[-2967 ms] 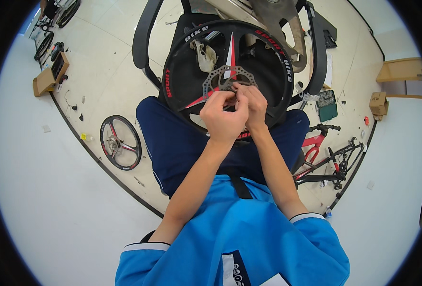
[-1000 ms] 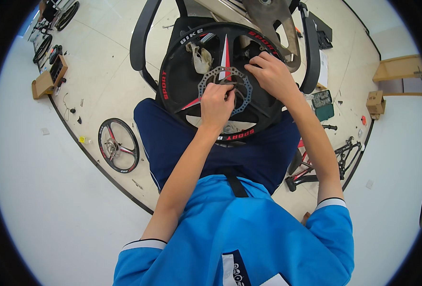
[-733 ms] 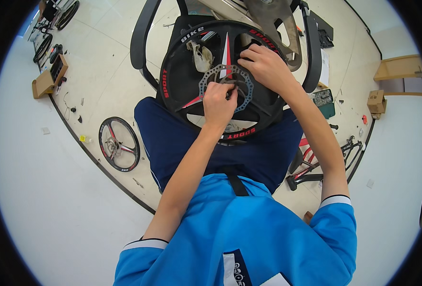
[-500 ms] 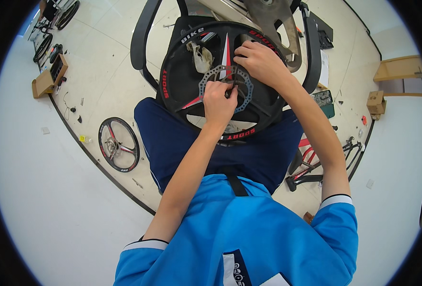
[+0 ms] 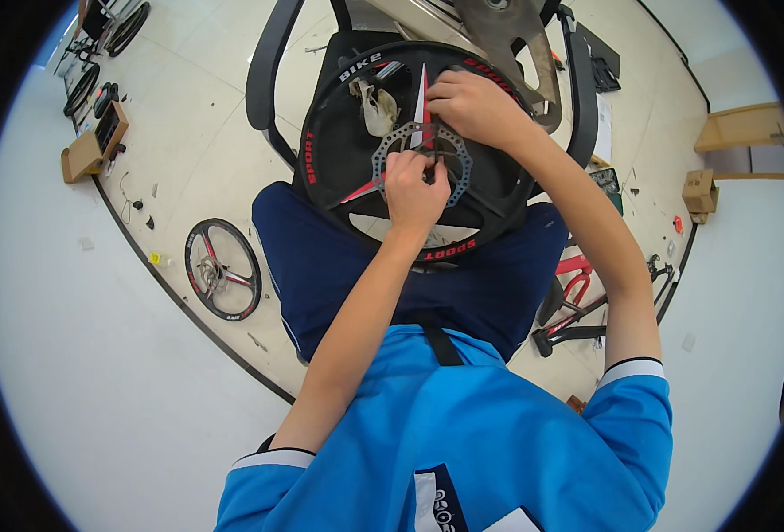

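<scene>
- Leaning over a black three-spoked wheel [image 5: 361, 191], a person in a blue shirt works with both bare hands. The wheel lies roughly flat, its near rim above the person's dark blue trousers [image 5: 308, 257] and its far side between the arms of a black chair [image 5: 261, 97].
- A metal disc [image 5: 466, 164] pierced with holes lies at the wheel's middle. The left hand [image 5: 417, 191] bends its fingers over the disc's centre, thumb and fingertips close together as if pinching; whether something sits between them is hidden.
- The right hand [image 5: 476, 106] is curled, fingertips at the red and white spoke [image 5: 424, 102] just beyond the disc. The view does not settle whether it grips anything.
- Possible trouble: a small part held in the fingers could slip out and drop through the wide gaps between spokes, where it would be hard to find.
- The wheel has no visible clamp, so a shift of the legs could tip it and slide the disc off centre.
- The disc's edge could nick a finger if pressed hard.
- A crumpled whitish scrap [image 5: 378, 111] shows in one gap, and a large grey metal piece [image 5: 485, 22] lies near the far rim; either could snag or knock the wheel if it turns.
</scene>
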Action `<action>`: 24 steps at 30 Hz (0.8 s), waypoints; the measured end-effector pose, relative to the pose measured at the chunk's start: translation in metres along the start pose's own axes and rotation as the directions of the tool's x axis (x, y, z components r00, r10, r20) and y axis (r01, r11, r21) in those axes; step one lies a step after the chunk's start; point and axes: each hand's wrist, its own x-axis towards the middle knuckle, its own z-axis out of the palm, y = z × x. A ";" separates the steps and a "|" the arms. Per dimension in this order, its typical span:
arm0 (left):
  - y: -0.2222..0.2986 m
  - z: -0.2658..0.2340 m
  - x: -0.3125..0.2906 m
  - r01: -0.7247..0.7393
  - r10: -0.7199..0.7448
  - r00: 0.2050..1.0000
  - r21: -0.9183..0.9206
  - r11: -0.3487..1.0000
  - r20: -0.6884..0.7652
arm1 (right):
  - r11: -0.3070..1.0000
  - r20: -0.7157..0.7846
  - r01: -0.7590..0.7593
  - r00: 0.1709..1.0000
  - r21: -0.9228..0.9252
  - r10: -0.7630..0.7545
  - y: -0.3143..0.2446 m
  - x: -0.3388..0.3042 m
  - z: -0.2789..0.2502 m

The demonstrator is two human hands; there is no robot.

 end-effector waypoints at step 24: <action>-0.010 -0.015 0.013 -0.214 0.207 0.962 0.020 0.977 0.179 | 0.883 0.113 -0.402 0.916 0.242 0.386 -0.008 -0.032 -0.030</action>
